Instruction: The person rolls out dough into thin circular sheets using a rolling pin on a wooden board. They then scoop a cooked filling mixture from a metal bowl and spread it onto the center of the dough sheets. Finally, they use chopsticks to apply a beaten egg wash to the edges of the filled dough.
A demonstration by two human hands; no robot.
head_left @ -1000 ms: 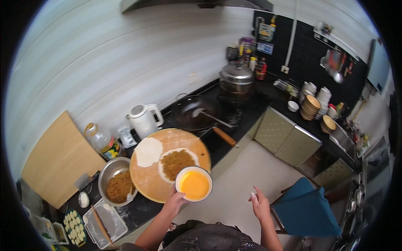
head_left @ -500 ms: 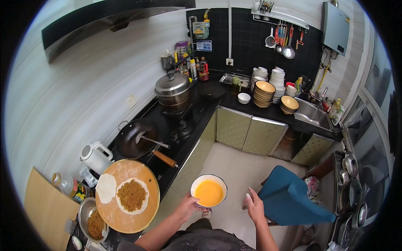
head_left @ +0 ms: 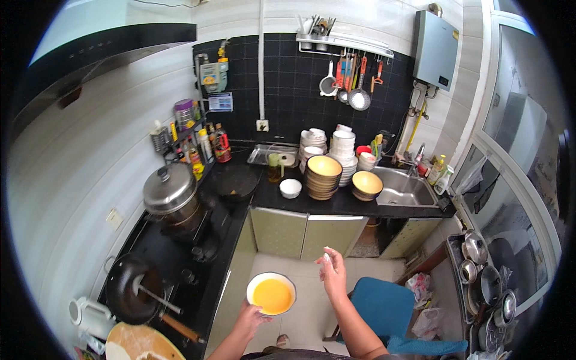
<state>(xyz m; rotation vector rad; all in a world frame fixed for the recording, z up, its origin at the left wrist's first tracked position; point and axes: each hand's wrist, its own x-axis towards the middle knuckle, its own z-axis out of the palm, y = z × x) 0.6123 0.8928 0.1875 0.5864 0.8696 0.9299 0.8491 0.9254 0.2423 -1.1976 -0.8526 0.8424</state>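
A white bowl with a dark rim (head_left: 258, 279) holds yellow beaten egg (head_left: 273, 297). It is over the floor, right of the counter, and my left hand (head_left: 248, 320) grips its lower left edge. My right hand (head_left: 332, 276), with white flour on its fingers, is raised to the right of the bowl. It is empty, with fingers partly bent and apart. At the lower left, a round wooden board (head_left: 157, 337) is cut off by the picture's edge; some pale dough (head_left: 120, 353) shows on it.
Left counter: a wok (head_left: 123, 294) with a spatula in it, a lidded steamer pot (head_left: 170, 191) and a white kettle (head_left: 90, 318). Far counter: tan bowls (head_left: 323, 180), a small white bowl (head_left: 290, 188), a sink (head_left: 408, 191). A teal-covered chair (head_left: 381, 309) stands near my right arm.
My view has turned toward the far counter and sink, so the board has mostly left the picture. My right hand has risen and reaches farther forward; my left keeps the bowl.
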